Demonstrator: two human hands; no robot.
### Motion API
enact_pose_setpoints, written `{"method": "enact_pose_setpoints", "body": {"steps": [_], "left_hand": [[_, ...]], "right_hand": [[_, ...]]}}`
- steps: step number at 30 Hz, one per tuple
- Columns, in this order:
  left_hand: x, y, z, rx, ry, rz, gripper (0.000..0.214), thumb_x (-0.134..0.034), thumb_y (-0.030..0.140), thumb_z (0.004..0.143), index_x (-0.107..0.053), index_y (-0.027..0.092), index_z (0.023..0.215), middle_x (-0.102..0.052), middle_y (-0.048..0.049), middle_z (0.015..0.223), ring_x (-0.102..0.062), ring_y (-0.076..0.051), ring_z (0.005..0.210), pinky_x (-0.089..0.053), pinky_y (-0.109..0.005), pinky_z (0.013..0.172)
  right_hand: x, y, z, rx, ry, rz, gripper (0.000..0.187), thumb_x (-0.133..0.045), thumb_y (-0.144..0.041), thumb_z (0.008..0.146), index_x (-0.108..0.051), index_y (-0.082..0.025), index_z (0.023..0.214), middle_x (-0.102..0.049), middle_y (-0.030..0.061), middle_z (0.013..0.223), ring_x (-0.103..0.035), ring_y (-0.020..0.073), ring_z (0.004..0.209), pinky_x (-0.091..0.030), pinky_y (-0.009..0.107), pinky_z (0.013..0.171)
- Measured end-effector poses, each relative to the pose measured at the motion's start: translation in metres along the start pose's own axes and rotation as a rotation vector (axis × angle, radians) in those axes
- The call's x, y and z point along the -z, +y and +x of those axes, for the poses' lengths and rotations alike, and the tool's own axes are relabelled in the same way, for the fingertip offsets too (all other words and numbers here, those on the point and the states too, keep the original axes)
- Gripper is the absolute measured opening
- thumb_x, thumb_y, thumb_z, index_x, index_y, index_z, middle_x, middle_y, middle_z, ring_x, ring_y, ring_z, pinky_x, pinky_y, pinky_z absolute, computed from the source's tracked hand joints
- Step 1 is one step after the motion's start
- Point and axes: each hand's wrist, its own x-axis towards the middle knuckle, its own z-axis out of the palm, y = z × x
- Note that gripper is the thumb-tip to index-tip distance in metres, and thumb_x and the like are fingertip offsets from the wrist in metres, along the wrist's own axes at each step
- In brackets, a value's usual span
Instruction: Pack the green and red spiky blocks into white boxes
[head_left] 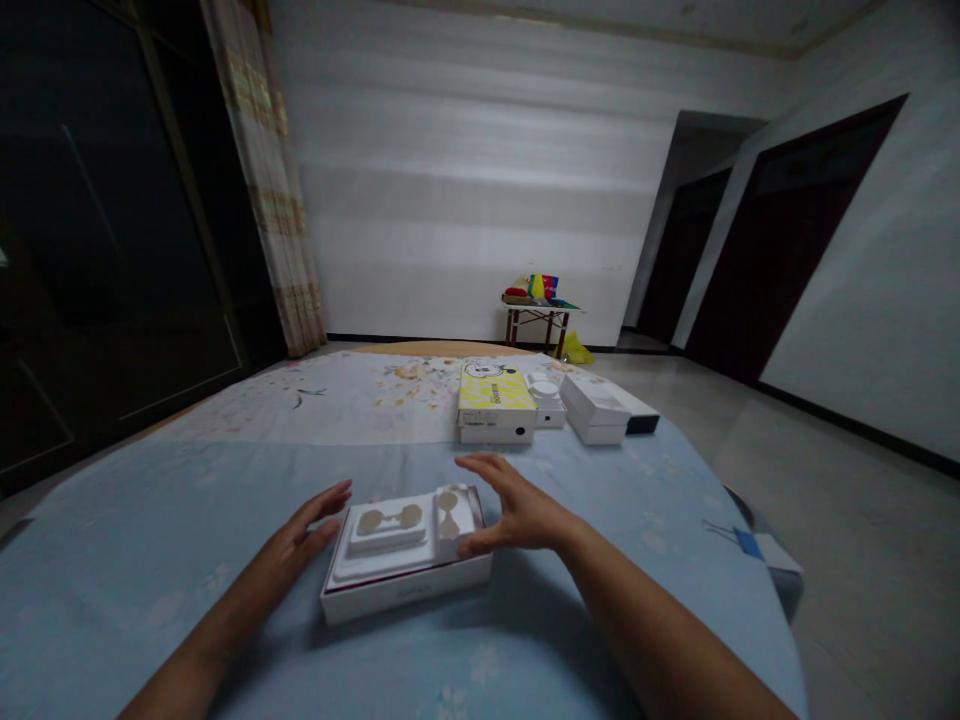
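Observation:
An open white box (401, 597) with a dark red inner edge rests on the table in front of me. Inside it sits a white tray insert (349, 567). On the insert's left lies a raised white piece (386, 538) with two tan round patches. A smaller white box-like piece (459, 519), also with tan patches, stands at the right end. My left hand (302, 532) is at the open box's left side, fingers apart and holding nothing. Curved round the right end, my right hand (514, 508) has thumb and fingers spread; its thumb is close to the smaller piece, contact unclear.
Farther back on the table stand a yellow-and-white box (496, 400), a small white box with a round top (547, 395), a larger white box (594, 410) and a dark-ended box (643, 414). A floral cloth (247, 470) covers the table. A chair (784, 575) is at right.

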Motion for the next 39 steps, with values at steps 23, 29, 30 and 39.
{"method": "enact_pose_setpoints", "body": {"steps": [23,29,30,39], "left_hand": [[-0.006,0.009,-0.007,-0.094,-0.266,0.073,0.086,-0.072,0.041,0.054,-0.032,0.03,0.13,-0.039,-0.0066,0.137,-0.045,-0.029,0.118,-0.043,-0.038,0.096],[-0.003,0.018,-0.004,-0.078,-0.327,0.153,0.089,-0.07,0.044,0.056,-0.029,0.028,0.132,-0.035,-0.0077,0.139,-0.042,-0.028,0.121,-0.041,-0.036,0.097],[-0.002,0.021,-0.004,-0.086,-0.342,0.179,0.086,-0.07,0.044,0.055,-0.032,0.027,0.131,-0.036,-0.0074,0.138,-0.041,-0.027,0.122,-0.039,-0.036,0.099],[0.002,0.045,0.001,-0.056,-0.438,0.361,0.096,-0.075,0.042,0.048,-0.031,0.022,0.13,-0.041,-0.0083,0.132,-0.041,-0.025,0.121,-0.03,-0.034,0.103]], "right_hand": [[-0.005,0.009,0.003,-0.017,-0.135,0.054,0.088,-0.076,-0.049,0.052,-0.041,-0.025,0.13,-0.043,0.0074,0.127,-0.04,0.0233,0.119,-0.031,0.036,0.101],[-0.005,0.009,0.003,-0.038,-0.144,0.073,0.086,-0.077,-0.046,0.053,-0.041,-0.027,0.129,-0.043,0.0066,0.128,-0.039,0.0235,0.119,-0.033,0.038,0.099],[-0.006,0.01,0.003,-0.036,-0.141,0.079,0.086,-0.077,-0.045,0.053,-0.041,-0.028,0.129,-0.043,0.0064,0.128,-0.039,0.0235,0.118,-0.034,0.038,0.098],[-0.009,0.014,0.004,-0.032,-0.142,0.101,0.088,-0.077,-0.048,0.051,-0.041,-0.026,0.129,-0.042,0.0071,0.128,-0.039,0.0238,0.118,-0.035,0.038,0.098]]}}
